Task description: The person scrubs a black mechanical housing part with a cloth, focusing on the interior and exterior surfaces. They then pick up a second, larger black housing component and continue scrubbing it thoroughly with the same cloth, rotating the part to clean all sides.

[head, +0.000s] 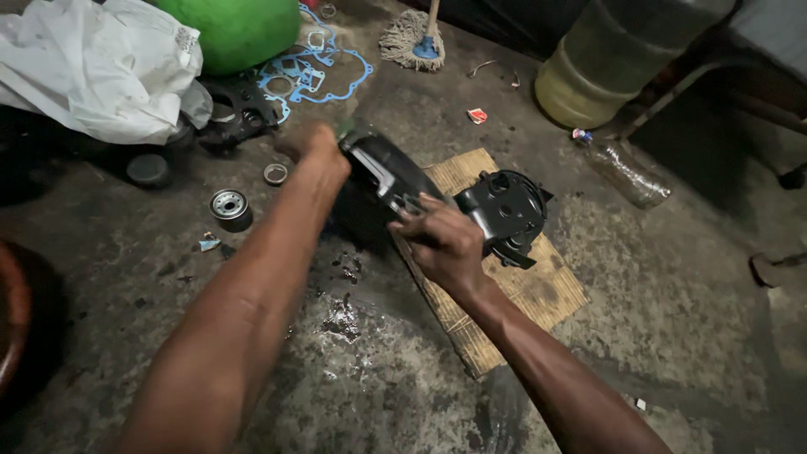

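Black engine cover [395, 181] sits tilted on edge at the near-left corner of the cardboard sheet [538, 294], which lies on the concrete floor [672, 336]. Right hand [441, 240] clamped on the cover's near rim, fingers curled over the edge. Left hand [315, 145] grips its far-left edge; exact finger closure blurred, cannot tell. Cover looks like cast metal or hard plastic: stiff, probably fairly heavy, likely oily and slippery given the wet dark stains [345, 315] near-left of the cardboard. Best purchase seems to be opposite rims, as held.

On the cardboard just right of the cover: a second black housing [504, 210], close enough to knock. Left of the cardboard: small round filter [229, 206], metal ring [275, 173]. Farther left: blue gaskets [315, 71], white plastic bag [101, 67], green round container [235, 29]. Beyond the cardboard: mop head [416, 42], large water jug [622, 59], crushed clear bottle [626, 172].
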